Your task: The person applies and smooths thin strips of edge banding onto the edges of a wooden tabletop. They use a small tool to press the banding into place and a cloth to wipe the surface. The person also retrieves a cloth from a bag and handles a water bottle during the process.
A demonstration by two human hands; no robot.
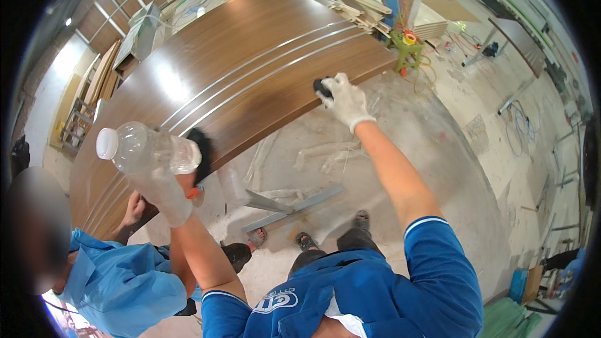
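My left hand (159,189), in a pale glove, grips a clear plastic bottle (139,141) with a white cap, tilted over the near left of a large brown wood-grain panel (250,44). Some clear liquid shows in the bottle. At the panel's near right edge, my gloved right hand (348,100) is closed on a small black pad or wad (322,87); its exact kind is unclear. Bright metallic strips (250,72) run along the panel. A blurred black thing (201,150) shows just beyond the bottle's base, partly hidden by it.
A co-worker in a light blue shirt (125,285) stands close at left, one hand (133,208) at the panel's edge. A metal leg frame (294,208) lies below. A green stool (408,50) stands past the far right corner; stacked boards (350,0) lie behind. Cables (518,126) trail on the floor.
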